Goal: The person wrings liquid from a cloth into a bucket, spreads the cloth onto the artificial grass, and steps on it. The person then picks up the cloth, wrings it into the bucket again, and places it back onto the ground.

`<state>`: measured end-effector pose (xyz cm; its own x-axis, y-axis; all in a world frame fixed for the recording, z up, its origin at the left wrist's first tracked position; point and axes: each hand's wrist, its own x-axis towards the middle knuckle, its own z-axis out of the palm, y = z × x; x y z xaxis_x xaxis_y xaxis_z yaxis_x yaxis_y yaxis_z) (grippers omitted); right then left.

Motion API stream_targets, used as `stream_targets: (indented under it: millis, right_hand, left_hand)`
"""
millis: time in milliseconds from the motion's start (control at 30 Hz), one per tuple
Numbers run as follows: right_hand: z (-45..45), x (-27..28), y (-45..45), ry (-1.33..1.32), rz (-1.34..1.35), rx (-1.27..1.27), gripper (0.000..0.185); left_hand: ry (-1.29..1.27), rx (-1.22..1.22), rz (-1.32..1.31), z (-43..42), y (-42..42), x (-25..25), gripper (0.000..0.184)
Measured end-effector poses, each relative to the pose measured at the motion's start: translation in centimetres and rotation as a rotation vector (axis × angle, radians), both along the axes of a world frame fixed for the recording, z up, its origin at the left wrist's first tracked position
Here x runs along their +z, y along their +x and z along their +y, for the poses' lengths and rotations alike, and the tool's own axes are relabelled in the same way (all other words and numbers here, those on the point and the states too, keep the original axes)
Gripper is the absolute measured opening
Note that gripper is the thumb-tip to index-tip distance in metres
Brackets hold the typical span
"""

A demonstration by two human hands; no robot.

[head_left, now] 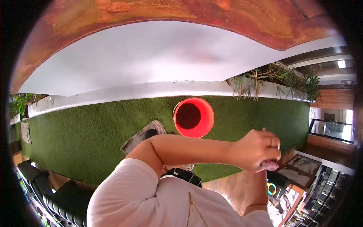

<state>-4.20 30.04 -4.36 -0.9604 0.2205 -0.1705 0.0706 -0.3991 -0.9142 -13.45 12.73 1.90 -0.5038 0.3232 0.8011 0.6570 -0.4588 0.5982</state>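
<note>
My left arm reaches across my body to the right. At its end, my left hand (259,150) is closed, its fingers curled round, beside a bucket. A small pinkish-purple bit shows under its fingers; whether that is a fingertip or an object I cannot make out. My right forearm rises from below to meet the left hand, and my right hand is mostly hidden behind it. The bright red-orange bucket (206,117) stands upright on green artificial turf (102,128), with dark brown, soil-like material (188,116) inside. Neither hand touches the bucket.
A greyish cloth or mat (138,138) lies left of the bucket, partly behind my arm. A white wall (132,60) and ledge run ahead, with plants (280,77) at the right. A black chair (64,200) is at lower left; a marble-topped table (302,166) is at right.
</note>
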Motion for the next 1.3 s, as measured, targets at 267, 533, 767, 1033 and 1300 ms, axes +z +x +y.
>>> stream_targets:
  millis: [267, 533, 767, 1033, 1300]
  right_hand:
    - [-0.5, -6.8, -8.7, -0.133, -0.823, 0.085, 0.026]
    - [-1.9, -16.7, -10.8, 0.223, -0.798, 0.438, 0.023]
    - [-3.2, -19.4, -11.3, 0.586, -0.662, 0.726, 0.030]
    - [-4.9, -21.8, -11.5, 1.100, -0.421, 0.738, 0.036]
    - [-4.6, -24.5, -10.9, 1.149, -0.344, 0.578, 0.032]
  left_hand:
    - [-0.570, -0.236, 0.471, 3.6, 2.0, -6.3, 0.023]
    - [-0.677, -0.318, 0.460, 6.3, 4.4, -16.2, 0.026]
    - [-0.841, -0.416, 0.512, 8.7, 5.6, -21.7, 0.029]
    - [-1.124, -0.347, 0.148, 11.6, 4.0, -26.6, 0.030]
    - [-1.191, -0.124, 0.064, 11.5, 4.2, -30.9, 0.026]
